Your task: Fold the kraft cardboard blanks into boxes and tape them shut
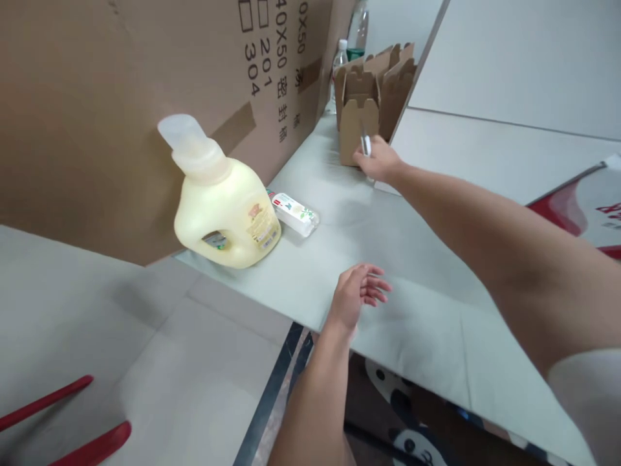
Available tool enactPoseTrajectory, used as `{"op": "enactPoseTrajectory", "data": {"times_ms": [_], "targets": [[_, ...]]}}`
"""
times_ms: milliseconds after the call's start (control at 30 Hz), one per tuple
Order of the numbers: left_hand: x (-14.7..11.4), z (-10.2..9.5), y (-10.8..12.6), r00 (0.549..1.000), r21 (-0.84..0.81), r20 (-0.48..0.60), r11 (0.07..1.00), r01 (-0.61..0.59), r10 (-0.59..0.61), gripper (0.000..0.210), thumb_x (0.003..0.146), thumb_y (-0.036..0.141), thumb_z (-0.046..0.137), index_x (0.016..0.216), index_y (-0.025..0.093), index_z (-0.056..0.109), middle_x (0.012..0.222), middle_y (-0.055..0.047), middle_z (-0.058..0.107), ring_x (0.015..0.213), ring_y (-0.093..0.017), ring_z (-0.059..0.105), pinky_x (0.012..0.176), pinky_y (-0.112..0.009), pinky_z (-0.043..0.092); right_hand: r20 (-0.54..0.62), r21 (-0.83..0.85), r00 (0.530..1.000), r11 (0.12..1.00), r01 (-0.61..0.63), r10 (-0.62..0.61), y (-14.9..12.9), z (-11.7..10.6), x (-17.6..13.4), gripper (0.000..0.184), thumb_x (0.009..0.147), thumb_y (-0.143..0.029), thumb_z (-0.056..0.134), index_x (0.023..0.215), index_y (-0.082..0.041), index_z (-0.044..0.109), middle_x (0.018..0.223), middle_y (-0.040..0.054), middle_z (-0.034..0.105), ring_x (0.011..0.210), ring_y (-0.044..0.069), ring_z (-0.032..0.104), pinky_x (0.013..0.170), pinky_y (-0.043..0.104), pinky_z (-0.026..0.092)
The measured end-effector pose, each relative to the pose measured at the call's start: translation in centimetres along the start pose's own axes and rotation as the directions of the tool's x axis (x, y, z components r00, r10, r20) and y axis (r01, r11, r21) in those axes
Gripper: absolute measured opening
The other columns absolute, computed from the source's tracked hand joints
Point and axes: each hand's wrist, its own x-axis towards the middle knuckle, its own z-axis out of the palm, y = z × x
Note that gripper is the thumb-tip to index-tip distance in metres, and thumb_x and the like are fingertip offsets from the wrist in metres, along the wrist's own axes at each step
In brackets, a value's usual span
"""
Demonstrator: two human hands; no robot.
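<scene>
- Gripped in the right hand (383, 162), upper right of centre: a slim white-handled object (367, 146), its thin grey part pointing up in front of a brown carton (350, 139); cannot tell whether touching it.
- Held out below centre: the left hand (356, 294), half-open, fingers loosely curled, holding nothing, near the front of the tabletop (339, 239).
- Standing around the carton, top centre: more brown cartons (400, 81) and clear bottles (340, 58).
- Lying left of centre: a clear bottle with a white label (294, 210); print too small to read.
- Just beside it, farther left: a pale yellow jug (233, 194), with a bear-like picture and barcode on its label.
- Printed sideways on the large box (97, 97), upper left: "201", "304", "40X50 密封桶", and a partial "0X50 汤桶".
- Cut off at the right edge: red lettering on a red-and-white item (572, 200).
- Running diagonally toward lower right: the near table edge, below the left hand; between both hands, smooth pale tabletop.
- Beyond: grey floor (155, 362) and red bars (92, 446), lower left; panda prints (417, 446), bottom; white panels (514, 58), upper right.
</scene>
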Motion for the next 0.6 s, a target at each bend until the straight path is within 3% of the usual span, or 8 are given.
{"op": "enactPoseTrajectory", "data": {"times_ms": [67, 133, 200, 267, 333, 433, 600], "targets": [[0.4, -0.2, 0.1, 0.999, 0.011, -0.031, 1.0, 0.019, -0.018, 0.047, 0.072, 0.06, 0.063, 0.085, 0.015, 0.064, 0.07, -0.008, 0.07, 0.052, -0.012, 0.059, 0.051, -0.023, 0.038, -0.051, -0.039, 0.998, 0.999, 0.034, -0.036, -1.3, 0.1, 3.8, 0.014, 0.089, -0.023, 0.062, 0.091, -0.01, 0.061, 0.152, 0.0153, 0.042, 0.133, 0.028, 0.055, 0.12, 0.049, 0.031], [0.8, -0.2, 0.2, 0.998, 0.005, -0.042, 0.999, 0.037, -0.037, 0.045, 0.072, 0.059, 0.062, 0.084, 0.016, 0.063, 0.069, -0.008, 0.07, 0.05, -0.012, 0.056, 0.049, -0.023, 0.036, -0.066, -0.036, 0.998, 0.999, 0.002, -0.005, -2.0, -0.1, 6.6, 0.017, 0.088, -0.021, 0.062, 0.091, -0.005, 0.059, 0.162, 0.0182, 0.024, 0.139, 0.031, 0.049, 0.12, 0.051, 0.027], [1.1, -0.2, 0.3, 0.998, 0.008, -0.037, 0.999, 0.048, -0.047, 0.043, 0.072, 0.057, 0.061, 0.084, 0.016, 0.063, 0.069, -0.008, 0.07, 0.049, -0.011, 0.054, 0.047, -0.023, 0.035, -0.054, -0.027, 0.998, 0.999, -0.046, 0.044, -2.1, -0.4, 8.2, 0.021, 0.091, -0.02, 0.052, 0.081, -0.003, 0.058, 0.159, 0.0192, 0.027, 0.142, 0.033, 0.045, 0.118, 0.048, 0.028], [1.2, -0.1, 0.4, 0.998, 0.018, -0.042, 0.999, 0.041, -0.04, 0.042, 0.072, 0.056, 0.061, 0.083, 0.016, 0.063, 0.069, -0.008, 0.07, 0.048, -0.011, 0.052, 0.047, -0.023, 0.034, -0.052, -0.034, 0.998, 0.998, -0.048, 0.047, -1.9, -0.5, 8.4, 0.033, 0.094, -0.021, 0.038, 0.072, -0.003, 0.055, 0.149, 0.0173, 0.039, 0.144, 0.032, 0.043, 0.116, 0.042, 0.028], [1.3, 0.0, 0.4, 0.998, 0.012, -0.065, 1.0, 0.02, -0.019, 0.04, 0.072, 0.055, 0.062, 0.082, 0.016, 0.063, 0.068, -0.007, 0.069, 0.049, -0.011, 0.052, 0.047, -0.023, 0.033, -0.07, -0.047, 0.998, 0.999, -0.004, 0.0, -1.8, -0.4, 7.3, 0.035, 0.096, -0.023, 0.036, 0.071, -0.005, 0.053, 0.138, 0.0137, 0.048, 0.142, 0.03, 0.044, 0.116, 0.039, 0.028], [1.2, 0.0, 0.3, 0.994, -0.017, -0.111, 1.0, -0.026, 0.024, 0.04, 0.072, 0.055, 0.064, 0.081, 0.016, 0.063, 0.065, -0.005, 0.067, 0.05, -0.011, 0.053, 0.048, -0.023, 0.035, -0.118, -0.015, 0.991, 0.998, 0.06, -0.061, -1.8, -0.6, 3.9, 0.022, 0.094, -0.028, 0.056, 0.079, -0.012, 0.052, 0.127, 0.0103, 0.055, 0.136, 0.027, 0.05, 0.119, 0.042, 0.031], [0.7, 0.0, 0.0, 0.962, 0.021, -0.227, 0.989, -0.149, 0.15, 0.032, 0.076, 0.05, 0.06, 0.081, 0.018, 0.059, 0.067, -0.002, 0.064, 0.055, -0.012, 0.056, 0.052, -0.023, 0.039, -0.188, 0.07, 0.964, 0.976, 0.205, -0.189, -1.1, -3.5, -6.1, 0.024, 0.099, -0.035, 0.049, 0.083, -0.018, 0.054, 0.117, 0.0089, 0.053, 0.129, 0.028, 0.051, 0.118, 0.051, 0.035]]}}
